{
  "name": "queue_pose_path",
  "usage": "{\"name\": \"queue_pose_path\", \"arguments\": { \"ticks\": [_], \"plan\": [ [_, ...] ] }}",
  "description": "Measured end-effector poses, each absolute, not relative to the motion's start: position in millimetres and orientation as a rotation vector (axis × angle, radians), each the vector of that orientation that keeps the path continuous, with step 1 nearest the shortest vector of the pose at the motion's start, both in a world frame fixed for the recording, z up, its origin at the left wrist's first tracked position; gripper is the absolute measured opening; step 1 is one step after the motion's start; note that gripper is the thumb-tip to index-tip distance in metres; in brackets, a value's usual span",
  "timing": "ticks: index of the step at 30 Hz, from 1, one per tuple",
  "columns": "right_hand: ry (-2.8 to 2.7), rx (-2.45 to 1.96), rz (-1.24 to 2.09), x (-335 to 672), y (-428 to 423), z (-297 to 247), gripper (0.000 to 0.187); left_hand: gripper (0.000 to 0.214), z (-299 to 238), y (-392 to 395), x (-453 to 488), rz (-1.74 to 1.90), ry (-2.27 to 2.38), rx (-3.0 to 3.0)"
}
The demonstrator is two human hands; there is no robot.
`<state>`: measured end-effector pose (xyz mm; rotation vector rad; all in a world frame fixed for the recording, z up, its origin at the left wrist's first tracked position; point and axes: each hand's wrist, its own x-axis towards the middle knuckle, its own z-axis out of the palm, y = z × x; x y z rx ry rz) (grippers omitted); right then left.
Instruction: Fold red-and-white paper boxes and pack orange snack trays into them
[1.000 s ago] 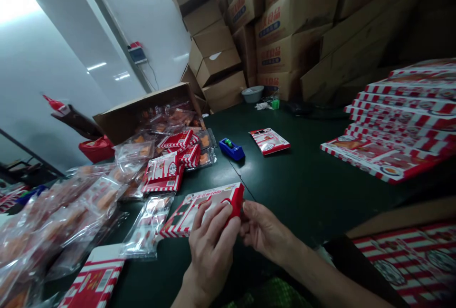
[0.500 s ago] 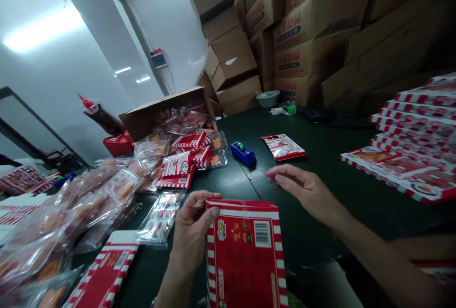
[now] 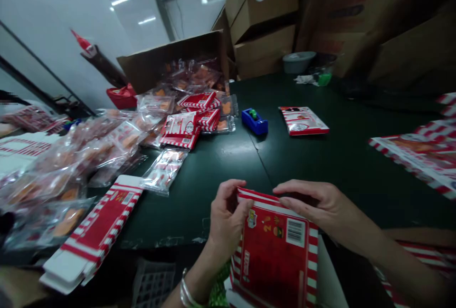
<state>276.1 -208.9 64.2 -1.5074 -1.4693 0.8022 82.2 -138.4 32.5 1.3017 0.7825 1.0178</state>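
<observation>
A flat red-and-white striped carton [image 3: 274, 251] with a barcode stands tilted toward me at the near edge of the dark green table [image 3: 320, 165]. My left hand [image 3: 226, 215] grips its upper left corner, fingers curled round the edge. My right hand [image 3: 317, 203] rests along its top edge, fingers pressed on the flap. A silver bangle sits on my left wrist.
A blue tape dispenser [image 3: 254, 121] and a small red packet [image 3: 302, 120] lie mid-table. Clear snack bags [image 3: 89, 151] and red boxes [image 3: 185, 125] spill from an open cardboard box [image 3: 171, 58] at left. Another flat carton [image 3: 92, 234] lies near left. Striped cartons [image 3: 420, 153] stack at right; cardboard boxes stand behind.
My right hand came back from over the table onto the carton's top edge. The carton, earlier lying flat, now stands with its barcode side toward me. The camera tilted downward.
</observation>
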Motion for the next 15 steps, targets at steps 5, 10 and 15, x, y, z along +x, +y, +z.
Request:
{"name": "queue_pose_path", "arguments": {
  "ticks": [5,10,15],
  "plan": [
    [-1.479,-1.505,0.871,282.4,-210.8,51.1,0.028,0.013,26.1,-140.9,82.2,1.005,0.811,1.394],
    [-1.472,-1.505,0.903,281.4,-215.1,50.5,0.030,0.035,29.3,-145.5,84.3,0.978,0.787,1.107],
    [-1.494,-1.484,0.925,284.4,-218.9,49.7,0.032,0.027,28.7,-148.2,84.4,0.998,0.729,1.030]
  ]
}}
